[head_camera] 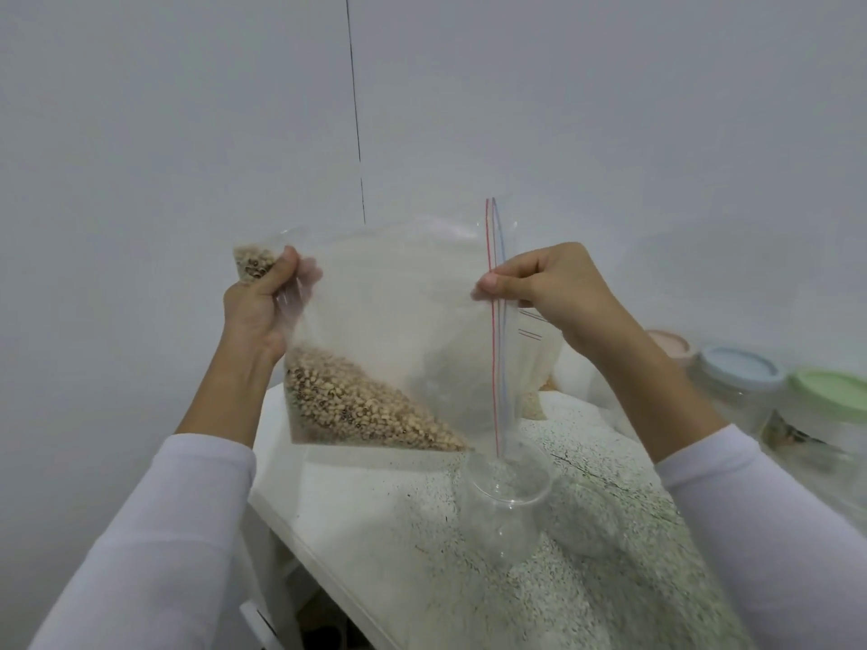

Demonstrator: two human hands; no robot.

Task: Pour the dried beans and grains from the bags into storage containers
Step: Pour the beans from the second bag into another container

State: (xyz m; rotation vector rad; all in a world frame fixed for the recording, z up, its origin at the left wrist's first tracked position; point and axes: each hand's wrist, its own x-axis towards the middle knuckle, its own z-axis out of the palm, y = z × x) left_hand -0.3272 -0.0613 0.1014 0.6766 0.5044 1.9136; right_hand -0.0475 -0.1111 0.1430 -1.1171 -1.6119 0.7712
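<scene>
Above the speckled white surface (pixel 389 523), two hands hold up one clear, thin plastic zip bag (pixel 399 321), turned on its side so the red and blue zip strip (pixel 495 349) runs almost straight up and down. The left hand (pixel 255 304) grips the bag's far end, fingers curled round bunched film and a small clump of beans (pixel 251 265) trapped in the upper corner. The right hand (pixel 544 286) pinches the zip edge between thumb and curled fingers. Most of the beans (pixel 356 410), small, pale tan with dark eyes, lie heaped in a wedge along the bag's lower edge. Just beneath the low end of the zip strip stands one clear round container (pixel 509 499), open-topped and smooth-walled; whether the bag touches its rim cannot be told.

Both arms wear white sleeves. At the right, partly hidden behind the right forearm, stand three lidded jars: one pink lid (pixel 668 344), one blue lid (pixel 739 365), one green lid (pixel 830 391). Another bag of pale grain (pixel 539 387) shows dimly through the held film. Behind is a plain pale wall (pixel 187 133) with one thin dark vertical line.
</scene>
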